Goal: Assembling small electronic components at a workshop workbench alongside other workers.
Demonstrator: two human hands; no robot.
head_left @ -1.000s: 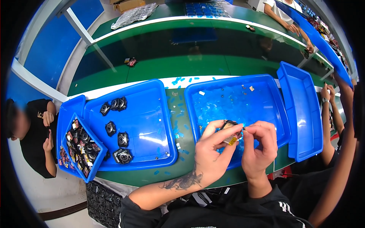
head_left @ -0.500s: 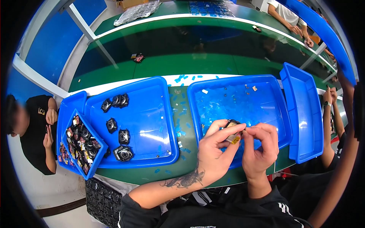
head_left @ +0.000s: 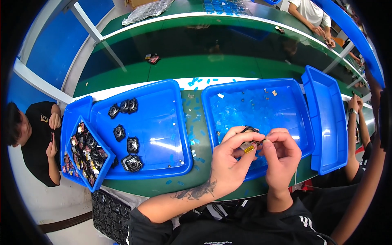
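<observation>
My left hand [head_left: 230, 159] holds a small electronic module [head_left: 248, 147] between thumb and fingers, above the front of the right blue tray. The module has a dark rounded rim, a silvery body and a yellow end. Against its right side, my right hand [head_left: 281, 157] has thumb and forefinger pinched together. Whatever lies between those fingertips is too small to make out. Below the hands, the right tray [head_left: 304, 122] contains many scraps of blue film [head_left: 232, 110] and a few tiny pale pieces.
A left blue tray [head_left: 163, 171] holds several black watch-like cases [head_left: 132, 145]. A tilted blue bin [head_left: 107, 165] beside it is heaped with small electronic parts [head_left: 87, 151]. A narrow blue tray [head_left: 326, 122] leans at the right. Other people work at left, right and far right.
The module has turned slightly in my left hand, showing more of its yellow end. My right hand has shifted slightly right, still pinched near it.
</observation>
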